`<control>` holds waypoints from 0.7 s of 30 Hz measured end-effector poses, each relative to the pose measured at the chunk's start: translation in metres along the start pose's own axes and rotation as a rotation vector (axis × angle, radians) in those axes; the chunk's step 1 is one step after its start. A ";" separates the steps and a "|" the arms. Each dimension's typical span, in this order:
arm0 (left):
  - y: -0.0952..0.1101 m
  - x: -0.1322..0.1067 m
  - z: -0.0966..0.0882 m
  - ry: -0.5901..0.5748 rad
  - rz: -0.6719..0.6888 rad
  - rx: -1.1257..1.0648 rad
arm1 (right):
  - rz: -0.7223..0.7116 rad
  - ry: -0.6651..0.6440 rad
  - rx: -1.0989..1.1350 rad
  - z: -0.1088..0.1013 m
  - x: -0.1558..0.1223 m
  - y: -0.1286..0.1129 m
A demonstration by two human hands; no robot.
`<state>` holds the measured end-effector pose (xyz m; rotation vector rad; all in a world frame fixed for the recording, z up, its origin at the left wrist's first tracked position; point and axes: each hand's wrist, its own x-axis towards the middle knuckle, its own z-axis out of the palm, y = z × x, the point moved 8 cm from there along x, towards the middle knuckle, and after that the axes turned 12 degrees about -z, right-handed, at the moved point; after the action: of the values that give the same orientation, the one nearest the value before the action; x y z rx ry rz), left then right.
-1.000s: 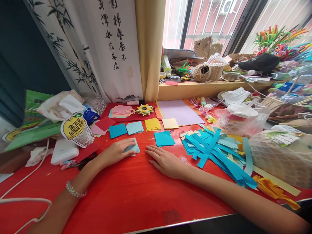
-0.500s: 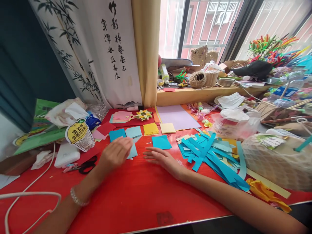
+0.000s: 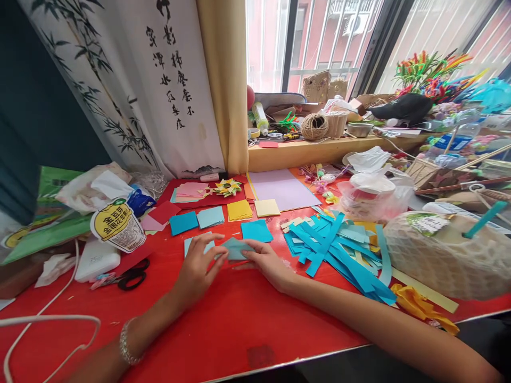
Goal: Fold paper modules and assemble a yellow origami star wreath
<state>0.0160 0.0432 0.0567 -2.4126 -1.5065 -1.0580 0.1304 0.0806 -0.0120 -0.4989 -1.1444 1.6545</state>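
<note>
Between my hands is a light blue sheet of paper (image 3: 236,249), its top edge coming to a low point. My right hand (image 3: 265,260) pinches its right side between thumb and fingers. At the sheet's left corner, my left hand (image 3: 202,266) grips with thumb and fingertips. Partly behind the left hand lies a light blue paper square (image 3: 191,244) on the red table. Just beyond the hands are a stack of blue squares (image 3: 256,231), another blue stack (image 3: 183,223), a pale blue stack (image 3: 211,217), a yellow stack (image 3: 239,210) and a cream stack (image 3: 267,208).
Blue paper strips (image 3: 331,244) pile up at the right, near a netted round package (image 3: 447,260). Black-handled scissors (image 3: 133,274) and a white box (image 3: 97,263) lie left. A folded paper star (image 3: 227,186) sits at the back. A white cable (image 3: 51,319) crosses the left front.
My left hand has brought a light blue sheet from the stack area to my right hand. The right hand, open before, now pinches it. The view has shifted slightly.
</note>
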 end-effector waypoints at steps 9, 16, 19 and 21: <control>-0.017 0.000 0.025 -0.301 -0.341 -0.315 | 0.062 -0.139 -0.127 0.012 -0.006 0.004; -0.020 0.001 0.025 -0.363 -0.367 -0.351 | -0.026 0.032 -0.020 -0.006 0.002 0.000; -0.017 0.000 0.027 -0.388 -0.314 -0.330 | -0.038 0.031 0.013 -0.005 0.003 -0.003; -0.015 -0.001 0.028 -0.384 -0.271 -0.316 | -0.038 0.014 0.020 -0.002 0.002 -0.005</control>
<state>0.0177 0.0619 0.0310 -2.8148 -1.9657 -0.9808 0.1335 0.0836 -0.0087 -0.4721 -1.1192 1.6260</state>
